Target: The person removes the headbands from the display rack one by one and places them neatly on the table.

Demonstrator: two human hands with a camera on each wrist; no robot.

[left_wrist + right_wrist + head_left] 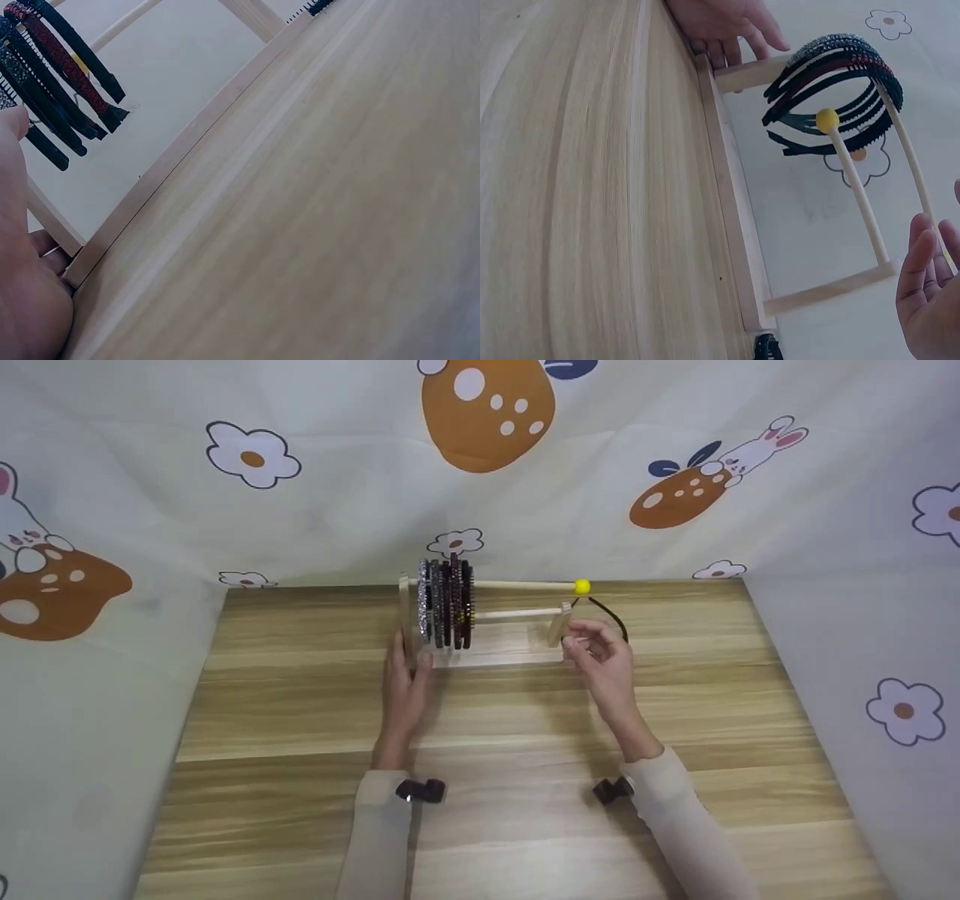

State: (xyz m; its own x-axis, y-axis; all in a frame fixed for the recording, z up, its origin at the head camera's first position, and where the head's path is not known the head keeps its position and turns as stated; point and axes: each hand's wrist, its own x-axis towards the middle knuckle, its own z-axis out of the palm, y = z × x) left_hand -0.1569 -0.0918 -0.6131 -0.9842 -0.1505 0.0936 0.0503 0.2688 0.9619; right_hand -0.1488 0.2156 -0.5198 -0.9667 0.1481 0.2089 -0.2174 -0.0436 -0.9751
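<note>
Headbands (455, 607): dark, several glittery or toothed, 1 of them deep red; hung side by side in a close row near the left end of the wooden stand (733, 187). Stand base sits on the tabletop (495, 825), uprights at its 2 ends, 2 pale rods (525, 585) running lengthwise; yellow ball (583, 586) on the tip of the upper rod. 1 loose black headband (611, 615) at the right end, beyond the upright, partly hidden by the hand.

Left hand (405, 686): grips the stand's left upright near the base, thumb on the near side, fingers behind. Right hand (609, 664): beside the right upright, fingers bent, thumb and index close together; cannot tell whether it holds the loose headband. Hands well apart.

Periphery: pale sleeves (379, 840), a small dark device (421, 790) at each wrist; behind, cloth (360, 510) printed with flowers and rabbits.
</note>
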